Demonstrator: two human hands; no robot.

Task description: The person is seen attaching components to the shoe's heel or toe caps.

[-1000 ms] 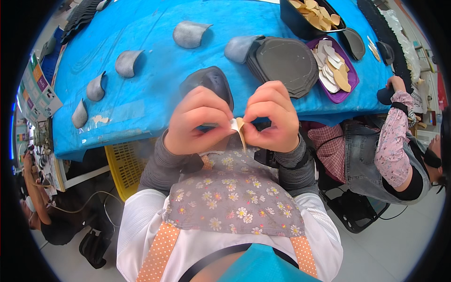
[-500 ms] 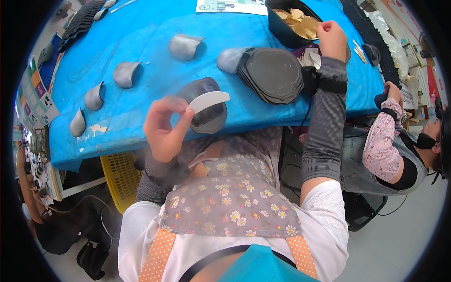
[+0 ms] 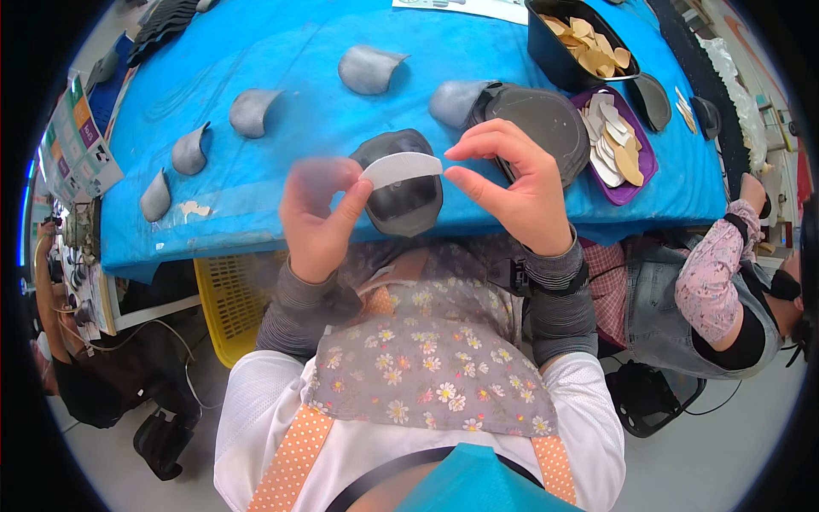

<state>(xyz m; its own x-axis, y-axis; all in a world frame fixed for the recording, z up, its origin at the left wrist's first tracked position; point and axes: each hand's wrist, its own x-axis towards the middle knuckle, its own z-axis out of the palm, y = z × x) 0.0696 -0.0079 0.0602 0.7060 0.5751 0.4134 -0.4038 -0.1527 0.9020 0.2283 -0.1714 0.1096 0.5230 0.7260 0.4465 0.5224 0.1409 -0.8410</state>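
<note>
My left hand (image 3: pixel 317 213) pinches one end of a white crescent-shaped piece (image 3: pixel 401 168) between thumb and finger. Below it, a dark grey rounded pad (image 3: pixel 405 209) lies on the table near the front edge, partly covered by the crescent. My right hand (image 3: pixel 516 189) is at the crescent's other end, thumb and forefinger apart with a small gap between their tips. Just behind this hand sits a stack of dark grey rounded pads (image 3: pixel 537 119), with a curved grey cup-shaped piece (image 3: pixel 456 102) against its left side.
Several curved grey pieces (image 3: pixel 254 113) are spread over the blue-covered table (image 3: pixel 299 77). To the right stand a purple tray (image 3: pixel 636 192) of white and tan pieces and a black bin (image 3: pixel 550 51) of tan pieces. A co-worker (image 3: pixel 725 282) sits at the right; a yellow basket (image 3: pixel 226 307) is below the table.
My right hand has come from the tan pieces in the black bin over to the crescent's free end, and its fingers have parted. My left hand still holds the crescent. The view has shifted somewhat.
</note>
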